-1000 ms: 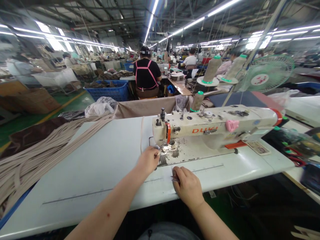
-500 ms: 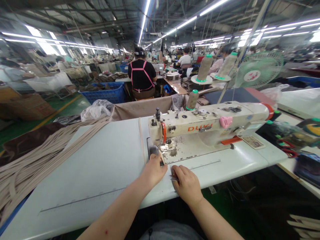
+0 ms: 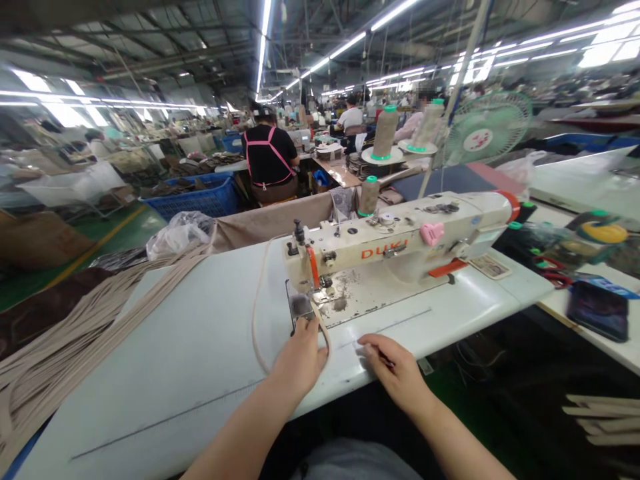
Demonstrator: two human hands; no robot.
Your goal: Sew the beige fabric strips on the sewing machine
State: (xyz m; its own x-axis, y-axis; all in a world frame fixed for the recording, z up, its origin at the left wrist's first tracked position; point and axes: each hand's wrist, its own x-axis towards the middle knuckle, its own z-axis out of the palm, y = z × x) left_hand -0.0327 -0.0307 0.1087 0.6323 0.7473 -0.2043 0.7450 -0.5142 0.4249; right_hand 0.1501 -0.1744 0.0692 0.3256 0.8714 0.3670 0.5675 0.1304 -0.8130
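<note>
My left hand is closed on a thin beige strap just in front of the needle area of a cream DUKI sewing machine. The strap loops from the machine's back, across the white table, and round to my fingers. My right hand rests on the table's front edge, right of the left hand, fingers curled on a small dark tool I cannot make out. A grey metal plate lies just beyond my left fingertips.
A heap of beige straps covers the table's left side. Thread cones and a green fan stand behind the machine. A dark phone and scissors lie at the right. A person in a pink-strapped apron sits ahead.
My left hand has drawn back from the needle toward me, pulling the strap into a loose loop on the table. My right hand slid slightly right along the front edge.
</note>
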